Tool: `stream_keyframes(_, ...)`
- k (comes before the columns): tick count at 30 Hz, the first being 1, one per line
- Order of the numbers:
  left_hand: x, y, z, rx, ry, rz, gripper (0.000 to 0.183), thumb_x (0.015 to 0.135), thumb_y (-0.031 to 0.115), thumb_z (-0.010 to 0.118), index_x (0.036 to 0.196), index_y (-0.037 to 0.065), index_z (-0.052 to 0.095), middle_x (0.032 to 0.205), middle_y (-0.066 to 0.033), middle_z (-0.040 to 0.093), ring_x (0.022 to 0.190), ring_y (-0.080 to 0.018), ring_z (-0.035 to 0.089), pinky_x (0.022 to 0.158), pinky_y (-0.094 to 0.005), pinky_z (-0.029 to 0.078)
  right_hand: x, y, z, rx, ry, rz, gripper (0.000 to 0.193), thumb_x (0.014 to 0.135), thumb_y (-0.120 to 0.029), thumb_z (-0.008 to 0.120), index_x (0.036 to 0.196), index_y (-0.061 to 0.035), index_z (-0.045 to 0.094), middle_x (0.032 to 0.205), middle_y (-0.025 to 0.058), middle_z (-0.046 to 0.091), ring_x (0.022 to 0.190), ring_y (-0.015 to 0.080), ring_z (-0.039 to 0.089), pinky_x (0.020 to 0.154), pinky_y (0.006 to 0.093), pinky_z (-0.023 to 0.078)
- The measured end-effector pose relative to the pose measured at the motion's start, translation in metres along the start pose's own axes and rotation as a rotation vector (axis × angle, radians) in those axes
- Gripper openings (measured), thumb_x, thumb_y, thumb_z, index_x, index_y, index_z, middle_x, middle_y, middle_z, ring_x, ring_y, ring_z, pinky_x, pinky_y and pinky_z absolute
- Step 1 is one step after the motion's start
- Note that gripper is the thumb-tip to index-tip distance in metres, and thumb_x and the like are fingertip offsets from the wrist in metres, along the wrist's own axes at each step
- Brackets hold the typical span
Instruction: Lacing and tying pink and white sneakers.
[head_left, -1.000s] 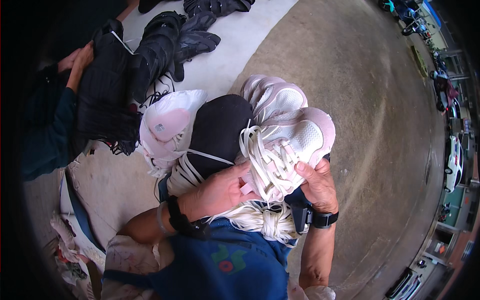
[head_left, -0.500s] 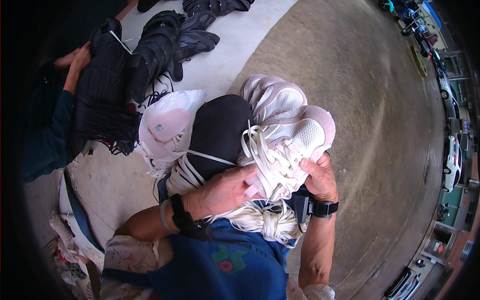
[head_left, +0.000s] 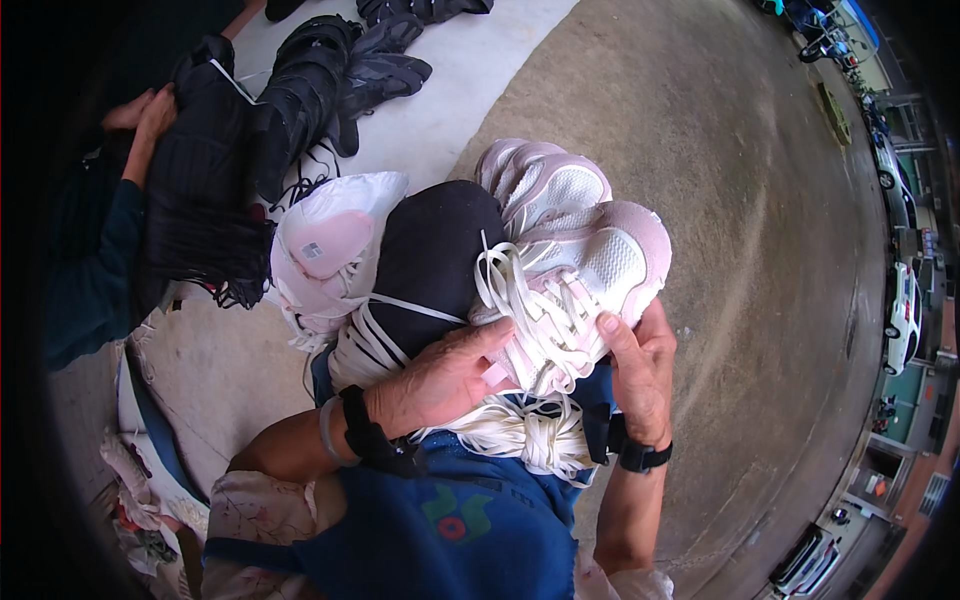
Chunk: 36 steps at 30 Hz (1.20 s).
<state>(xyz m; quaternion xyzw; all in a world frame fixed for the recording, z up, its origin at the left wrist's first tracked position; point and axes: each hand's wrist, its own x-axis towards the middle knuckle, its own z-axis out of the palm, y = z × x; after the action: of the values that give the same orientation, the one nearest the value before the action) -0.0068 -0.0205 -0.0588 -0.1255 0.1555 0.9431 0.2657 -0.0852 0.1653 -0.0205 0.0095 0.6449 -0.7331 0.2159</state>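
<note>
At five o'clock, white laces [head_left: 545, 440] lie bunched in the lap, apparently for easy reach. Just beyond, both hands are part-closed on a pink-and-white shoe [head_left: 600, 265] at two o'clock: the left hand [head_left: 447, 375], at seven, supports the heel; the right hand [head_left: 643, 370], at four, grips the edge, thumb uppermost, seemingly steadying it. Farther, nested pink shoes [head_left: 555, 182] sit at one; black shoes [head_left: 310, 85] at eleven.

Legible text: none | label [head_left: 312, 250] on pink upper [head_left: 340, 232] (too small to read)
</note>
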Motion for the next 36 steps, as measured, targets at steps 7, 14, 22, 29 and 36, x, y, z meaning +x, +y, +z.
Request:
stream_keyframes(7, 0.0, 0.002, 0.006, -0.044, -0.03, 0.039, 0.057, 0.101, 0.032, 0.043, 0.147, 0.004, 0.025, 0.148, -0.0102, 0.038, 0.137, -0.0233, 0.036, 0.114, -0.0415, 0.027, -0.042, -0.002, -0.006, -0.359, 0.39, -0.18, 0.019, 0.087, -0.01, 0.07, 0.099, 0.0021, 0.062, 0.085, 0.0027, 0.063, 0.074, 0.0068, 0.054, 0.069, 0.0219, 0.045)
stream_keyframes(14, 0.002, -0.004, -0.004, -0.078, 0.008, 0.031, 0.052, 0.101, 0.027, 0.041, 0.144, 0.0, 0.029, 0.143, -0.0135, 0.043, 0.132, -0.0242, 0.041, 0.112, -0.0407, 0.03, -0.068, -0.002, 0.025, -0.687, 0.237, -0.23, 0.014, 0.079, -0.009, 0.077, 0.082, -0.0013, 0.066, 0.077, 0.0038, 0.061, 0.06, 0.0075, 0.054, 0.052, 0.0219, 0.043)
stream_keyframes(22, 0.0, -0.002, -0.003, -0.071, 0.025, 0.023, 0.049, 0.101, 0.025, 0.04, 0.142, -0.001, 0.032, 0.141, -0.0137, 0.045, 0.13, -0.0241, 0.044, 0.111, -0.0404, 0.032, -0.069, 0.007, 0.028, -0.719, 0.227, -0.277, 0.01, 0.083, -0.007, 0.073, 0.085, 0.0, 0.065, 0.077, 0.0046, 0.059, 0.061, 0.0073, 0.055, 0.053, 0.0215, 0.044)
stream_keyframes(29, 0.001, -0.004, -0.007, 0.009, 0.043, 0.02, 0.053, 0.099, 0.031, 0.04, 0.143, 0.001, 0.032, 0.142, -0.0118, 0.044, 0.131, -0.0242, 0.043, 0.112, -0.0413, 0.031, -0.068, 0.009, 0.019, -0.254, 0.162, -0.035, 0.006, 0.09, -0.006, 0.064, 0.091, 0.0002, 0.063, 0.079, 0.0002, 0.058, 0.063, 0.0058, 0.054, 0.06, 0.0197, 0.044)
stream_keyframes(36, 0.002, -0.005, -0.01, 0.018, 0.02, 0.022, 0.052, 0.1, 0.031, 0.039, 0.142, 0.002, 0.032, 0.141, -0.0112, 0.046, 0.129, -0.0234, 0.045, 0.11, -0.0413, 0.033, -0.067, 0.01, 0.017, -0.14, 0.088, 0.009, 0.005, 0.093, -0.004, 0.056, 0.092, -0.0007, 0.06, 0.084, 0.0008, 0.059, 0.065, 0.0056, 0.055, 0.059, 0.02, 0.046)
